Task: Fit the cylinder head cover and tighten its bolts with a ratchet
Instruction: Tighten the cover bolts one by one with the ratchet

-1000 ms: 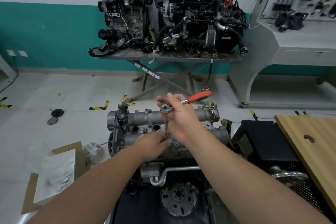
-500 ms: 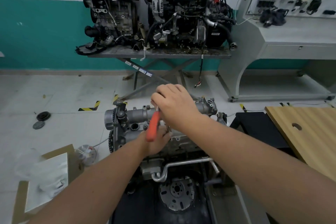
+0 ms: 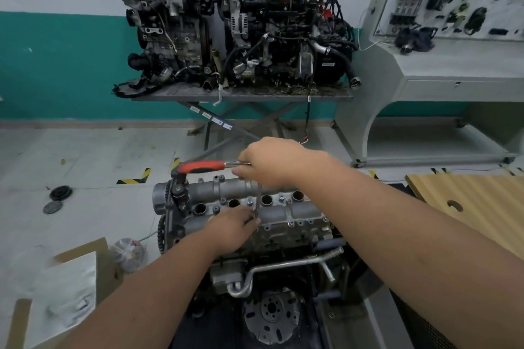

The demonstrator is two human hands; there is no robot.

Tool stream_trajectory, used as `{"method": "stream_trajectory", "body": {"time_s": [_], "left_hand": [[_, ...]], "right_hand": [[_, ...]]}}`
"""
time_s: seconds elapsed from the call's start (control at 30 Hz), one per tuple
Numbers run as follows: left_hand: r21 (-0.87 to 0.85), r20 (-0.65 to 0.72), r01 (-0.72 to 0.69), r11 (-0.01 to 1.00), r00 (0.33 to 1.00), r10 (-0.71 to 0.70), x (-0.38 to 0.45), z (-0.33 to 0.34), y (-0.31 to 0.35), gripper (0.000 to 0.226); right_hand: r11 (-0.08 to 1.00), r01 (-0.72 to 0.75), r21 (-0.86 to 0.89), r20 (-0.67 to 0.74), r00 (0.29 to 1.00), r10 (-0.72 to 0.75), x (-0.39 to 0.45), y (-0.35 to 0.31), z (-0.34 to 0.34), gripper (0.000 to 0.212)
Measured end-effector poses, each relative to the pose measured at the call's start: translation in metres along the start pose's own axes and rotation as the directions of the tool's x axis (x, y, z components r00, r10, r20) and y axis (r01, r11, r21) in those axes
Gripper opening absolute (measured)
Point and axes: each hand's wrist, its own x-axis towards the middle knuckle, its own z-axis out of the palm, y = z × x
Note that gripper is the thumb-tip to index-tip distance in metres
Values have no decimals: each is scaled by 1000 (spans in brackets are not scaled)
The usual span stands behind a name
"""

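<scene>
The grey cast cylinder head cover [image 3: 243, 207] sits atop the engine, long axis left-right. The ratchet [image 3: 209, 166] handle, red and black, points left; its extension drops vertically. The right hand [image 3: 272, 166] grips its head, while left hand [image 3: 232, 228] fingers pinch the extension's lower end.

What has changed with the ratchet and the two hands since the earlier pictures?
The ratchet handle swung round: a second ago it pointed right, then toward the person, and now it points left. The right hand stays gripped on the ratchet head, turning it. The left hand still steadies the lower end of the extension bar on the cylinder head cover, which has not moved.
</scene>
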Motion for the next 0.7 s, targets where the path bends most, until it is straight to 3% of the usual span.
{"method": "stream_trajectory", "body": {"time_s": [0.07,0.1,0.13,0.17,0.2,0.23,0.27,0.3,0.37,0.43,0.5,0.53,0.6,0.63,0.7], "left_hand": [[17,17,4,1000,1000,-4,0,0,-1,42],[27,21,9,1000,1000,-10,0,0,-1,44],[35,21,15,999,1000,-15,0,0,-1,45],[43,16,19,999,1000,-20,1,0,-1,47],[50,9,27,998,1000,-27,1,1,0,48],[53,-1,35,998,999,-35,2,1,1,50],[57,-9,43,997,999,-42,3,2,1,50],[69,-12,51,996,999,-50,4,3,0,51],[99,-10,59,993,998,-58,5,4,0,51],[110,-12,68,992,998,-67,5,4,0,51],[104,-15,78,991,997,-77,5,4,1,49],[100,-15,86,991,996,-85,5,3,2,47],[111,4,107,988,994,-108,6,1,5,41],[106,7,110,988,994,-111,6,1,7,38],[14,-49,56,998,997,-55,4,1,13,40]], "right_hand": [[962,-73,262,49,997,62,1,-1,0,35],[879,-132,459,77,991,109,-1,-2,2,32],[703,-197,683,118,980,160,-2,-3,6,27],[414,-244,877,177,965,194,-2,-5,10,21],[71,-252,965,234,952,199,-4,-7,16,17],[-236,-219,947,264,947,181,-6,-9,23,14],[-461,-164,872,268,948,170,-9,-11,31,12],[-594,-108,797,255,952,170,-11,-13,38,11],[-674,-26,738,205,961,188,-14,-16,50,26],[-644,64,762,124,962,243,-14,-21,57,27],[-479,149,865,22,943,333,-14,-27,60,17],[-285,162,945,-42,923,384,-14,-29,63,13],[291,187,938,-296,869,397,-17,-27,73,27],[539,214,814,-435,840,323,-19,-24,77,32],[858,256,445,-601,796,73,-19,-17,80,37]]}}
